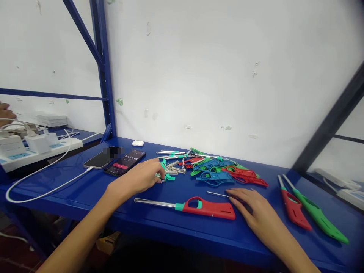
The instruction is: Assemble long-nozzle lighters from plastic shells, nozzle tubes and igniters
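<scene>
1. A red plastic lighter (216, 211) with a long silver tube and a teal collar lies flat on the shiny blue table (187, 189). Make it the middle of a clock, with 12 at the white wall (182, 76).
2. The left hand (146, 174) is at 10 o'clock. Its fingers curl down, with the tips at some small teal plastic bits (170, 177). I cannot tell if it pinches any.
3. The right hand (251, 204) is at 3 o'clock, just beside the lighter's handle, palm down. Its half-bent fingers cover 1 end of a thin silver metal rod (216, 194). I cannot tell if they grip it.
4. Short silver metal tubes (176, 171) lie near 12 o'clock, beside the teal bits.
5. A messy heap of blue, red and green plastic shells (217, 177) is at 1 o'clock.
6. Past the right hand, at 3 o'clock, 2 more lighters lie slanted: a red-handled lighter (295, 212) and a green-handled lighter (321, 214).
7. At 10 o'clock, past the left hand, are a black phone with a lit screen (125, 163) and a dark phone on a white cable (99, 158).
</scene>
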A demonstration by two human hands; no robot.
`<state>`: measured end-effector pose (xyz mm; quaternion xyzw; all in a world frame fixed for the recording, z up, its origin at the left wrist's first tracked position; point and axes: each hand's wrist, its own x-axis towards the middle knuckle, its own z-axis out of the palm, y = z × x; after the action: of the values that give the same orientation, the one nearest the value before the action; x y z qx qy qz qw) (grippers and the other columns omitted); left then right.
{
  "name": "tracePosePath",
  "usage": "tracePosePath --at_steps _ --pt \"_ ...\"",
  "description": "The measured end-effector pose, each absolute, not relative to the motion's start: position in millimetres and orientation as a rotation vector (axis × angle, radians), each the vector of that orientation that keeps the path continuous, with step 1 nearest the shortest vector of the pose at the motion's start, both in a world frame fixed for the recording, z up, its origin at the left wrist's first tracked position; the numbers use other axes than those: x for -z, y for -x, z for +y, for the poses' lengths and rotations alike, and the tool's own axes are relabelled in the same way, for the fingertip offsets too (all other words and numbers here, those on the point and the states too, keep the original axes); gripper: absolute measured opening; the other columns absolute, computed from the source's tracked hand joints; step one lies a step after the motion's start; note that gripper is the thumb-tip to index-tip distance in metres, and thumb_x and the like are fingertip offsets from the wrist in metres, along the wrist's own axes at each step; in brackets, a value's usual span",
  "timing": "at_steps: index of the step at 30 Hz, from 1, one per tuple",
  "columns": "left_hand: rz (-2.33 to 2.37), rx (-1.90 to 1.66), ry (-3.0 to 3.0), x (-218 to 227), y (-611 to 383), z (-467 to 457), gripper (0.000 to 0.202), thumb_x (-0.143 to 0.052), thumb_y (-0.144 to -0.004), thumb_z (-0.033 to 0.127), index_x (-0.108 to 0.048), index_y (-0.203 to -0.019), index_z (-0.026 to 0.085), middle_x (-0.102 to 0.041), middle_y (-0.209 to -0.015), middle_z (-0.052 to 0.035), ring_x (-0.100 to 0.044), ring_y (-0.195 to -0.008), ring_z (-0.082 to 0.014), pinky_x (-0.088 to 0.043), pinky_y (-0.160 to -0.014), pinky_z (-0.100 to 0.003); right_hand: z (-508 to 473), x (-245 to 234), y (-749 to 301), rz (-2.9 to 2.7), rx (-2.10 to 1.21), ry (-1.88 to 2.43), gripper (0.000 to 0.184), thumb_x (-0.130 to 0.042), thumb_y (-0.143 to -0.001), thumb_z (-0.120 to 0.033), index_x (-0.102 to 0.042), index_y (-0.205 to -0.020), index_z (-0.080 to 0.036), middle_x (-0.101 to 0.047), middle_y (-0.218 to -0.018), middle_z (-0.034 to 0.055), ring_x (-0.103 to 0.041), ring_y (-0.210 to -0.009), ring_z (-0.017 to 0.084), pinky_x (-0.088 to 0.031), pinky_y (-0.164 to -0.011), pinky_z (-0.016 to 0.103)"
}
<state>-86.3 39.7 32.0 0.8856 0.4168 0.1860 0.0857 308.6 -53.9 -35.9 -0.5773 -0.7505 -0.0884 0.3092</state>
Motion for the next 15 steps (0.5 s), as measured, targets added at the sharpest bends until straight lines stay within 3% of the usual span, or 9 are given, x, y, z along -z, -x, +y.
tracePosePath --at_steps 3,9,15 --pt "1.229 -0.550 -2.640 -30.1 86.9 45.4 0.017 -0.060 -0.090 0.021 -0.076 -0.097 0.021 -0.069 -0.102 -0.0079 -0.068 -0.090 -0.0257 -0.048 -0.075 -0.034 -51.6 40.4 -311.5 -2.007 0.166 1.560 0.033 -0.052 -0.103 -0.044 -0.077 -0.119 -0.029 -0.079 -0.119 0.0072 -0.073 -0.113 0.031 -0.049 -0.107 0.057" --pt "1.201 -0.532 -2.644 -27.4 87.5 53.6 0.014 -0.063 -0.089 0.027 -0.075 -0.093 0.021 -0.069 -0.101 -0.0073 -0.068 -0.091 -0.0253 -0.049 -0.076 -0.033 -58.0 33.5 -303.8 -1.904 0.071 1.557 0.035 -0.051 -0.103 -0.047 -0.079 -0.105 -0.026 -0.080 -0.106 0.0098 -0.076 -0.098 0.031 -0.058 -0.089 0.044" --pt "1.195 -0.507 -2.666 -30.7 83.3 48.5 0.012 -0.060 -0.091 0.022 -0.071 -0.091 0.022 -0.065 -0.103 -0.0060 -0.065 -0.091 -0.0239 -0.044 -0.076 -0.033 -64.1 32.7 -303.0 -1.800 0.093 1.592 0.037 -0.048 -0.103 -0.051 -0.076 -0.110 -0.027 -0.077 -0.115 0.0078 -0.075 -0.103 0.030 -0.058 -0.088 0.043"
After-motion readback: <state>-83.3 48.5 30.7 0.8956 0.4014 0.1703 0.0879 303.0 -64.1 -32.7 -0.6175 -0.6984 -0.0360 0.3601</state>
